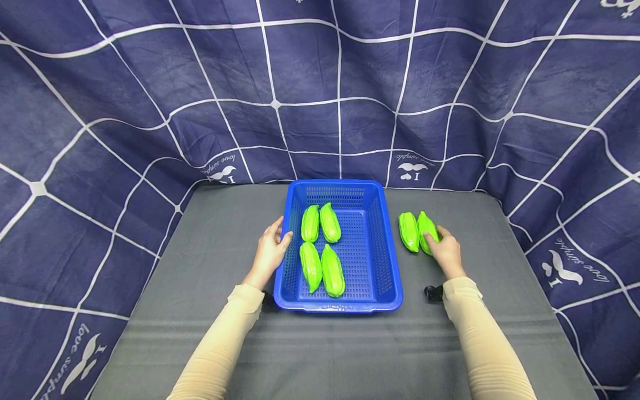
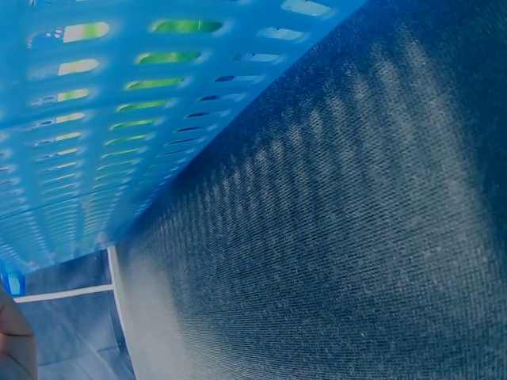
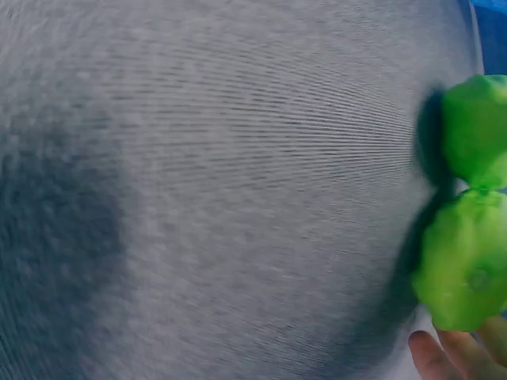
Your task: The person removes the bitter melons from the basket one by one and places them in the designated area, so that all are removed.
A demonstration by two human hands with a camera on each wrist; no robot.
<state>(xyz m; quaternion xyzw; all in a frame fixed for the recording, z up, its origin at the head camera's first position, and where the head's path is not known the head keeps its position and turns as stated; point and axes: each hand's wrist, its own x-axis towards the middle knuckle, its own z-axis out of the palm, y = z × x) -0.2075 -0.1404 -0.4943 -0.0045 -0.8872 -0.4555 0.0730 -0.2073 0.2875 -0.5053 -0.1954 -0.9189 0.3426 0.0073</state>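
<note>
A blue plastic basket stands on the grey table. My left hand holds its left rim, thumb at the edge and fingers along the outside. Only part of the left hand shows in the left wrist view. Inside the basket's left half lie several bright green, ridged toy vegetables with pointed ends, one of them a toy vegetable at the front left. To the right of the basket, my right hand grips a green toy vegetable between thumb and fingers. Another green toy vegetable lies close beside it.
Grey cloth covers the table. A dark blue curtain with white lines surrounds its back and sides. A small black device is at my right wrist.
</note>
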